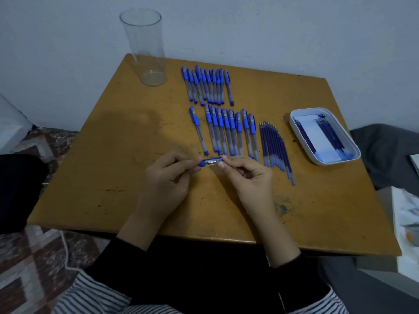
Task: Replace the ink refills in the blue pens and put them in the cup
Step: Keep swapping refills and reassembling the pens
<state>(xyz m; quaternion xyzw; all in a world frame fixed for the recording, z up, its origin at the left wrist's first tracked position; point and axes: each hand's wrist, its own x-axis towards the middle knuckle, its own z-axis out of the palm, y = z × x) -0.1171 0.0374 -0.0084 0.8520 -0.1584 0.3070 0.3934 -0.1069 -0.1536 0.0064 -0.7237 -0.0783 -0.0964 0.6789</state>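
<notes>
Both my hands hold one blue pen (pixel 210 162) level above the table's near middle. My left hand (pixel 166 180) pinches its left end and my right hand (pixel 246 175) pinches its right end. Only the short blue and clear stretch between my fingers shows. Two rows of capped blue pens lie beyond: a far row (pixel 207 86) and a nearer row (pixel 226 131). A fan of loose dark blue refills (pixel 275 149) lies to the right of the nearer row. A tall clear plastic cup (pixel 146 46) stands at the far left corner with nothing in it.
A white rectangular tray (pixel 294 126) at the right edge holds several refills. The wooden table (pixel 113 168) has ink stains near the front right. A wall rises close behind. Patterned floor lies to the left, grey fabric and white items to the right.
</notes>
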